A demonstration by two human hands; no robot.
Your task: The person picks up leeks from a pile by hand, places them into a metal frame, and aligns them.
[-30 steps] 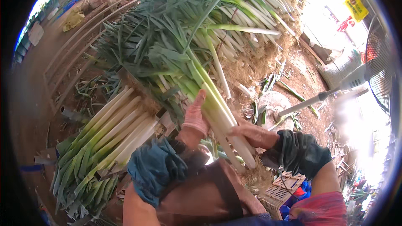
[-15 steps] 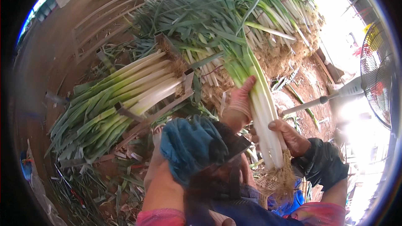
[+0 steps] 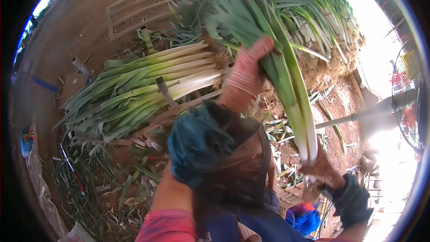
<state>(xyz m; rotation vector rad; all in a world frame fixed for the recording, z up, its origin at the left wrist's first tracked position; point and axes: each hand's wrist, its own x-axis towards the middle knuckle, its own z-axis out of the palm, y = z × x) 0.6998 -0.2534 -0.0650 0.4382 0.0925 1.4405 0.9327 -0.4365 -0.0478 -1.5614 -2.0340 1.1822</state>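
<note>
A small bunch of leeks point(image 3: 293, 101) slants in front of me, dark green leaves upward and white ends with shaggy roots down by my right side. My left hand point(image 3: 244, 74), lightly wrapped in a pale banded covering, closes round the leafy part. Around the white ends near the roots, my right hand point(image 3: 324, 170) is closed; some of its fingers are hidden behind them. To the left, more leeks point(image 3: 143, 89) lie side by side on a low metal frame point(image 3: 165, 92), roots toward me and leaves pointing left.
A big heap of leeks point(image 3: 324, 22) rises at the far right. Beyond my right hand stands a fan point(image 3: 406, 98) on a pale pole. A plastic crate point(image 3: 291, 197) with something blue is beside my legs. Leaf scraps point(image 3: 105, 188) and a long thin tool point(image 3: 71, 170) lie at the lower left.
My left hand has moved up from the white stalks to the leaves. The right hand has slid lower, toward the roots. The bunch has swung up and right, and my view has shifted.
</note>
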